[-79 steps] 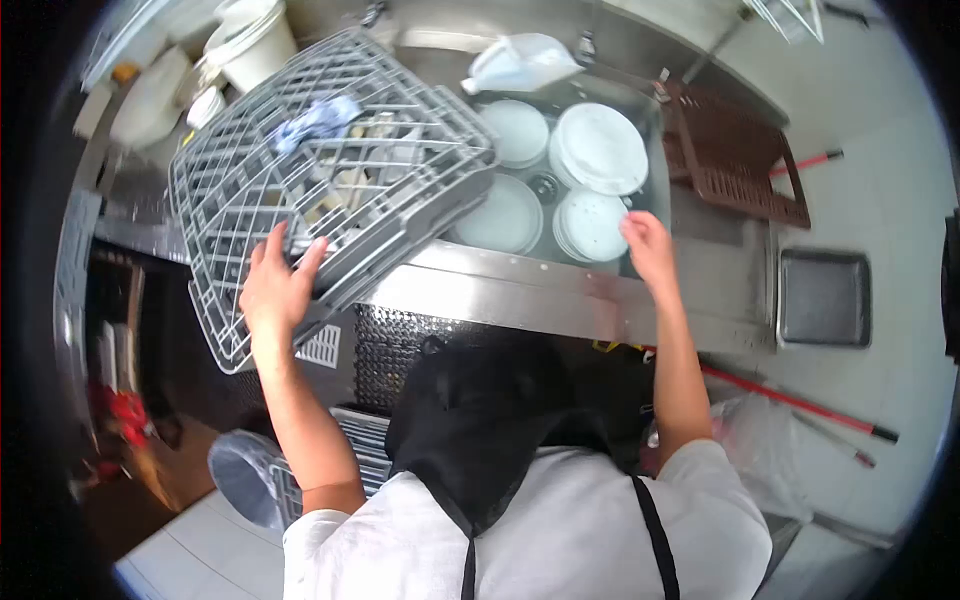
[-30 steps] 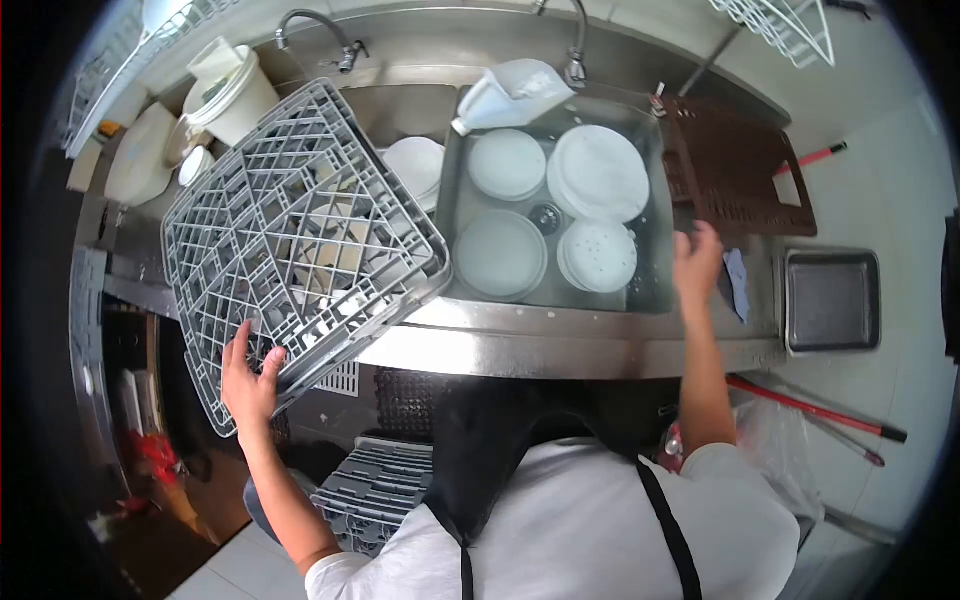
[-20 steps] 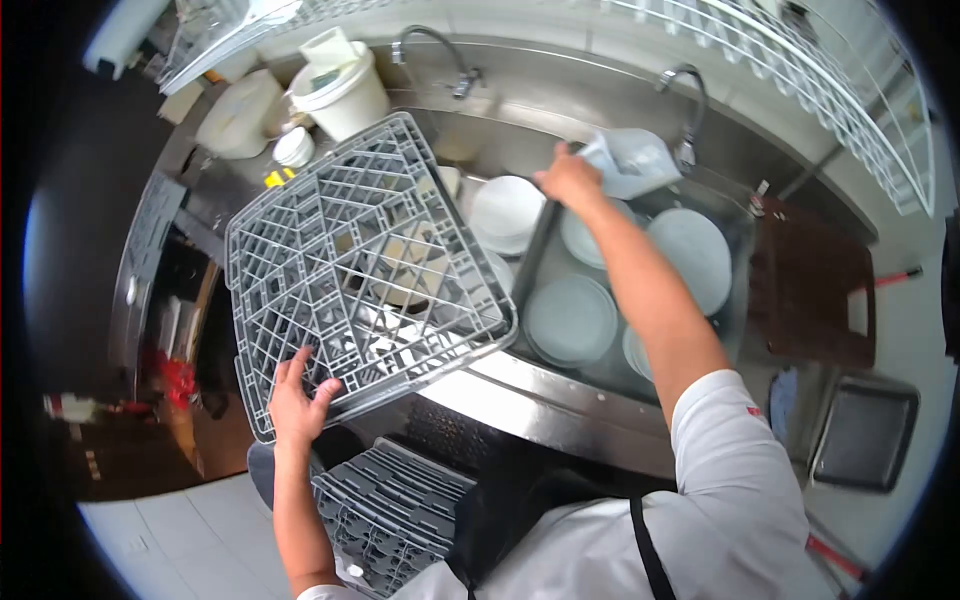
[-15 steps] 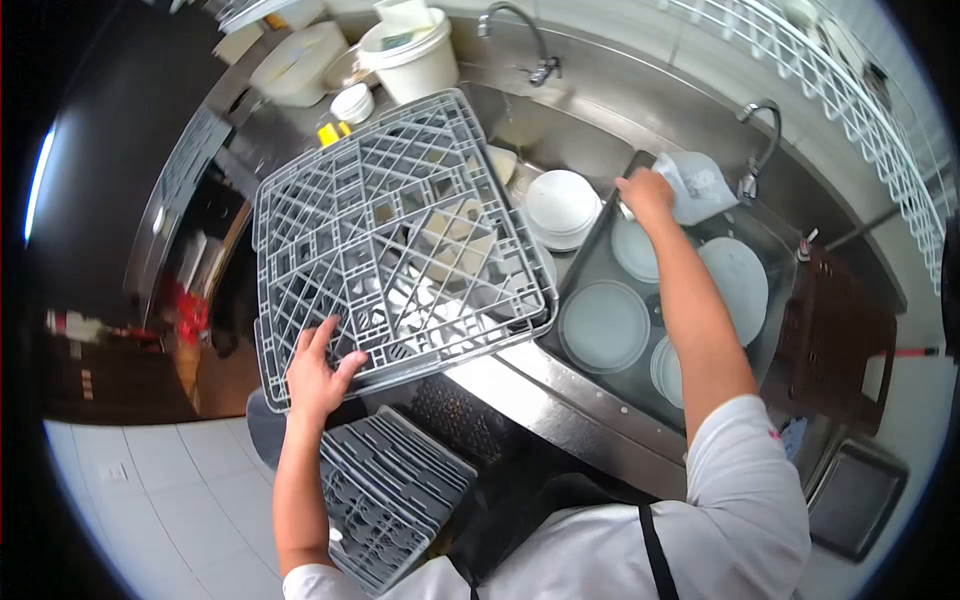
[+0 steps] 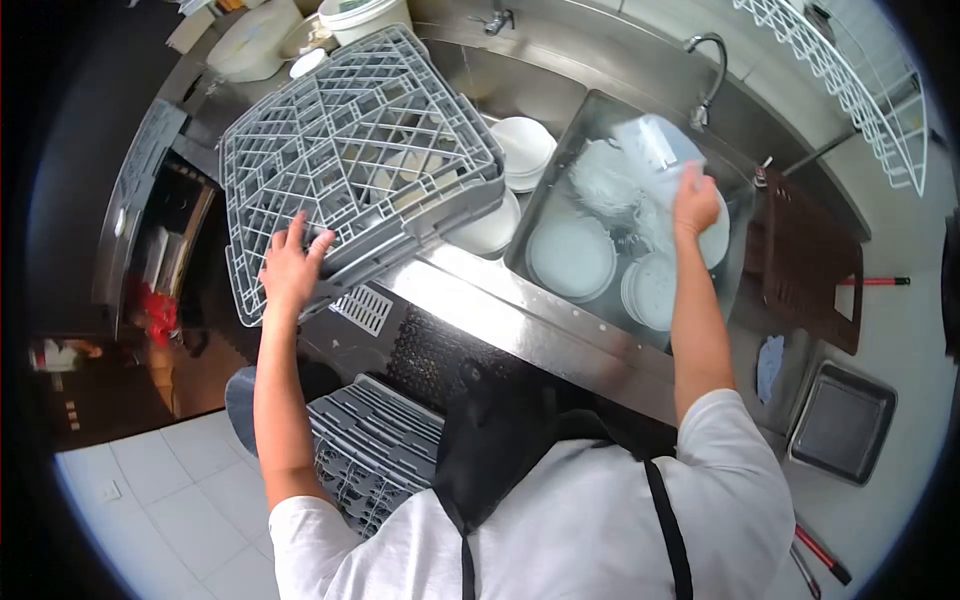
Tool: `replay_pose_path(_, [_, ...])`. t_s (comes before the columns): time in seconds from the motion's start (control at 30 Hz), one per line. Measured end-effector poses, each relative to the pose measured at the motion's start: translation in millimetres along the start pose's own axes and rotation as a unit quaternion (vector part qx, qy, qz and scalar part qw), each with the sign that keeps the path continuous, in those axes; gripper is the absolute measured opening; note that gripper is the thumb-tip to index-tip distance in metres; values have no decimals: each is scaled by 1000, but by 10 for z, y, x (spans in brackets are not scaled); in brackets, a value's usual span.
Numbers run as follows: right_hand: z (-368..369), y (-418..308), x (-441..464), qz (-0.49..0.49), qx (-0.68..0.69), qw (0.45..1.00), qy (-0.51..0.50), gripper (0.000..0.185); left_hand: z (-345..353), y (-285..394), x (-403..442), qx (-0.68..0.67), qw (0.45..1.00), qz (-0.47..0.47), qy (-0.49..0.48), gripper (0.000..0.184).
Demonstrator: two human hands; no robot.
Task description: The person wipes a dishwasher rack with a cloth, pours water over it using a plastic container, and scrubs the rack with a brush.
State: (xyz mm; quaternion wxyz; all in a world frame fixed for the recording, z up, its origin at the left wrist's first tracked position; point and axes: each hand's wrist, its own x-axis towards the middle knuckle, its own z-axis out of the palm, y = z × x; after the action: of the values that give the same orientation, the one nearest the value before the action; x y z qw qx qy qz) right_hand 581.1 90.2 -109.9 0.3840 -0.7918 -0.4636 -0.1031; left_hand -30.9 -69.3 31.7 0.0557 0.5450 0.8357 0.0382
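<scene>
My left hand (image 5: 290,268) rests on the near edge of a grey plastic dish rack (image 5: 350,150), fingers spread over its lattice. The rack overhangs the counter edge. My right hand (image 5: 696,204) grips a translucent white plastic container (image 5: 658,152), tilted over the right sink basin (image 5: 523,240). Water splashes below it onto white plates. A round plate (image 5: 571,256) lies at the left of the basin, and a stack of smaller plates (image 5: 650,290) sits near its front.
Left of the basin stand stacked white dishes (image 5: 522,150). A tap (image 5: 712,75) rises behind the basin. A brown plastic crate (image 5: 815,265) is at the right, with a metal tray (image 5: 843,422) below. Another grey rack (image 5: 375,440) stands low beside me.
My right hand has brought the container from the back of the basin forward over the plates, and water now splashes on them. My left hand stays on the rack. The view has shifted.
</scene>
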Motion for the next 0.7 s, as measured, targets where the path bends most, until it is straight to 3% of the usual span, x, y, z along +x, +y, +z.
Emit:
replay_pose_path(0.03, [-15, -85, -77, -54, -119, 989, -66, 45, -37, 55, -8, 16, 1000, -8, -6, 77])
replay_pose_path(0.13, [404, 22, -637, -256, -145, 943, -155, 44, -58, 97, -23, 49, 998, -28, -16, 79])
replay_pose_path(0.23, [684, 145, -1005, -319, -125, 912, -226, 48, -202, 202, 0, 102, 992, -41, -65, 80])
replay_pose_path(0.33, [247, -350, -1107, -306, -90, 902, -291, 45, -369, 456, 187, 213, 974, -46, -64, 79])
replay_pose_path(0.4, [367, -496, -1002, -47, -25, 954, -294, 49, -437, 868, 281, 102, 992, 14, 72, 83])
replay_pose_path(0.43, [402, -537, -973, 85, 7, 954, -289, 51, -404, 1060, 370, 53, 993, 70, 80, 87])
replay_pose_path(0.47, [359, -547, -958, 142, 96, 947, -273, 53, -292, 1238, 452, 22, 988, 138, 68, 91])
replay_pose_path(0.5, [246, -567, -920, 199, 181, 929, -253, 55, -57, 1334, 567, 11, 980, 190, 56, 95])
replay_pose_path(0.53, [125, -619, -837, 252, 266, 902, -229, 57, 98, 1434, 598, 42, 985, 167, -6, 98])
replay_pose_path(0.57, [-62, -692, -814, 319, 352, 848, -235, 53, 232, 1400, 633, 33, 987, 158, 5, 98])
replay_pose_path(0.7, [-629, -1001, -510, 190, 449, 840, -236, 46, 311, 1310, 701, 14, 992, 124, -8, 94])
